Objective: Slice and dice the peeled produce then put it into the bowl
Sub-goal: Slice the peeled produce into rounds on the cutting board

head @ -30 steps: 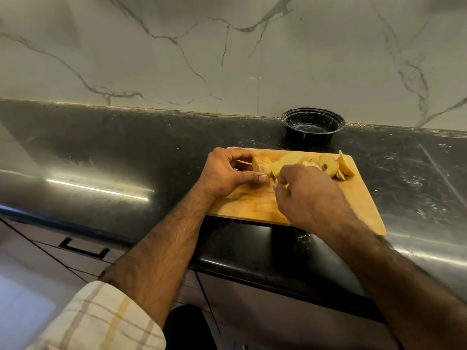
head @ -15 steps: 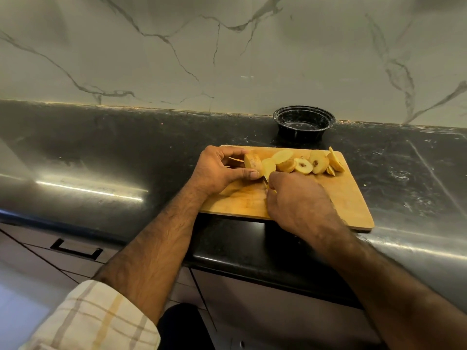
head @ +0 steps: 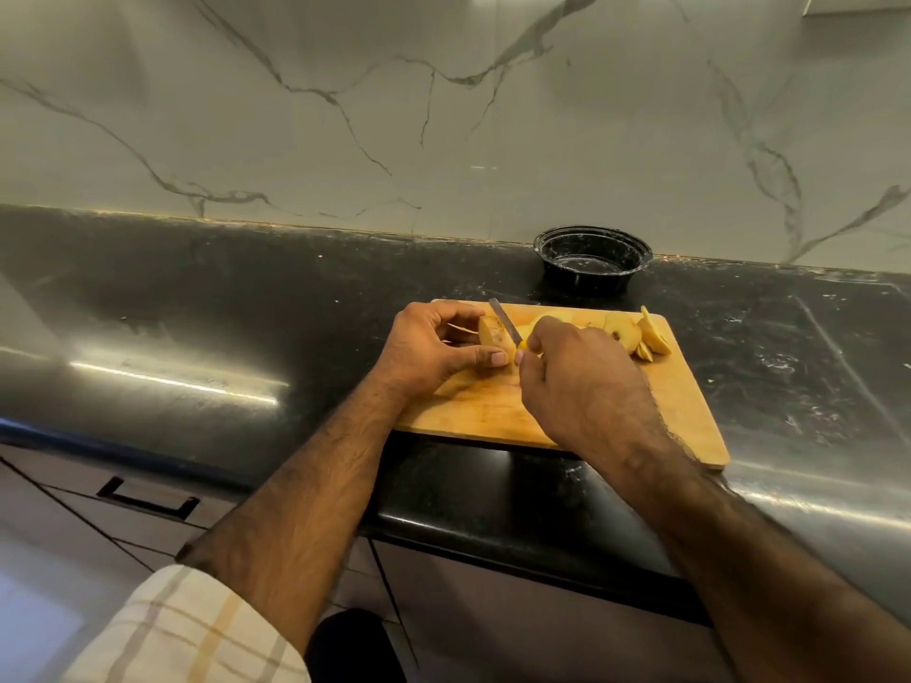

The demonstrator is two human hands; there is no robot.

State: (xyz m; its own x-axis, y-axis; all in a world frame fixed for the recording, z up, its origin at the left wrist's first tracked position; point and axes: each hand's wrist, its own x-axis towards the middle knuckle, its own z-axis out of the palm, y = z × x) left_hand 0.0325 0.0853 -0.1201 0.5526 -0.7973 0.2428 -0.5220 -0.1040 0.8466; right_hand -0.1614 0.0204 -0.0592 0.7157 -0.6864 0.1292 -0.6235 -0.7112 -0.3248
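On the wooden cutting board [head: 680, 411] lies a peeled yellow piece of produce [head: 493, 333]. My left hand [head: 434, 347] holds it between curled fingers and thumb. My right hand [head: 577, 382] grips a small knife with a yellow handle; its blade [head: 504, 323] rests across the right end of the piece. Several cut slices [head: 636, 332] lie at the board's far right corner, partly hidden by my right hand. A black bowl [head: 591, 258] stands behind the board against the wall, with nothing visible in it.
The board lies on a glossy black counter [head: 246, 313] backed by a marble wall [head: 443, 115]. Drawer fronts with a dark handle [head: 148, 500] run below the counter's front edge.
The knife blade, hidden behind my right hand before, now shows raised over the held piece. My right hand has shifted slightly up and back; my left hand keeps its hold.
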